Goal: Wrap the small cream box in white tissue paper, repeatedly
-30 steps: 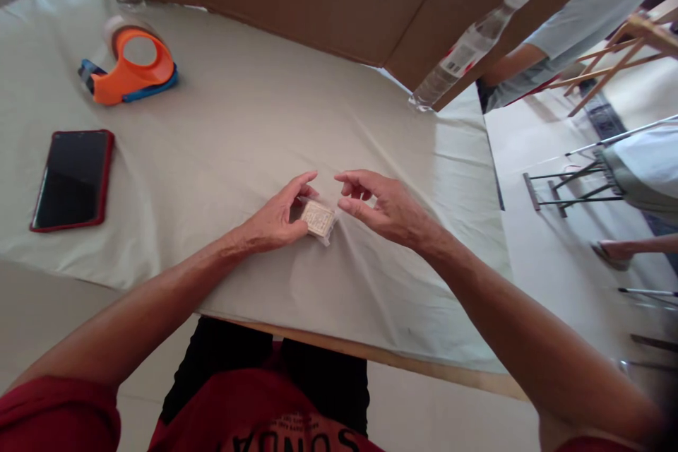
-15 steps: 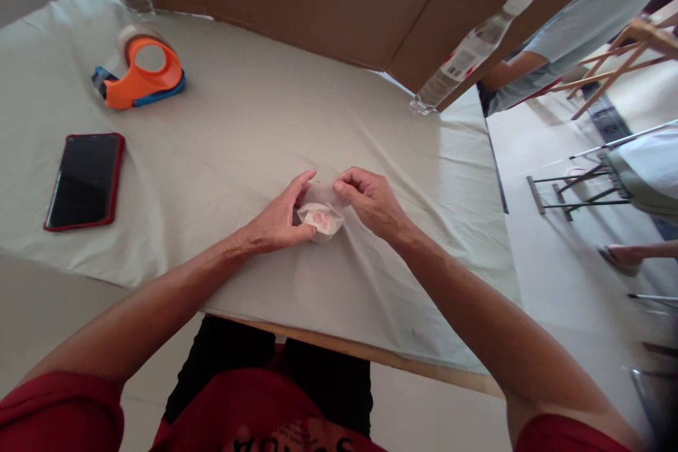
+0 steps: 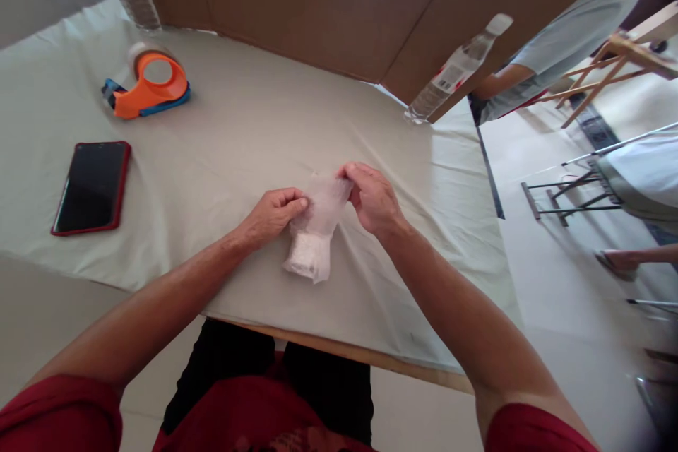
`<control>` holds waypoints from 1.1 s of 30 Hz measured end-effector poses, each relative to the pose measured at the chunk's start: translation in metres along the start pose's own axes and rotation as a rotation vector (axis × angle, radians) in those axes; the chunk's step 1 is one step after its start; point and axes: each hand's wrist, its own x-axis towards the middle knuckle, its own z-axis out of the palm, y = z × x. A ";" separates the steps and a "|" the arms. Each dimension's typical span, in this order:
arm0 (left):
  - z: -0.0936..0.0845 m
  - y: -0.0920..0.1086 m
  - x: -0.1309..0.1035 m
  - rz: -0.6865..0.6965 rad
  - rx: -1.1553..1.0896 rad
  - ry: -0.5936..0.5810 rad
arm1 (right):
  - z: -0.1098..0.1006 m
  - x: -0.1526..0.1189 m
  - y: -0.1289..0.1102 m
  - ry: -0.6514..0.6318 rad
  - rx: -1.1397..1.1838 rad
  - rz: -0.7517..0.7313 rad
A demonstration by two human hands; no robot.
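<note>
A small whitish bundle (image 3: pixel 310 254) in translucent wrap lies on the cloth-covered table near its front edge. What is inside the wrap is hard to make out. The loose part of the translucent wrap (image 3: pixel 327 205) stretches up and away from the bundle, between both hands. My left hand (image 3: pixel 278 213) pinches the left edge of this wrap between thumb and fingers. At the upper right corner of the wrap, my right hand (image 3: pixel 372 196) is closed on it, with its fingertips partly hidden.
An orange and blue tape dispenser (image 3: pixel 153 88) and a phone in a red case (image 3: pixel 92 187) lie on the left. Water bottles (image 3: pixel 450 74) stand by a brown cardboard panel (image 3: pixel 312 7) at the back. Beyond the right edge are a person's arm (image 3: pixel 506 80), stools and a foot.
The bundle has tipped toward me, and its loose wrap now spreads flat on the far side. My left hand has gone from cupping the bundle to pinching the wrap's edge.
</note>
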 end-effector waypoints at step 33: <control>0.005 0.009 -0.008 0.107 0.628 0.214 | 0.021 -0.043 0.043 0.013 0.351 0.122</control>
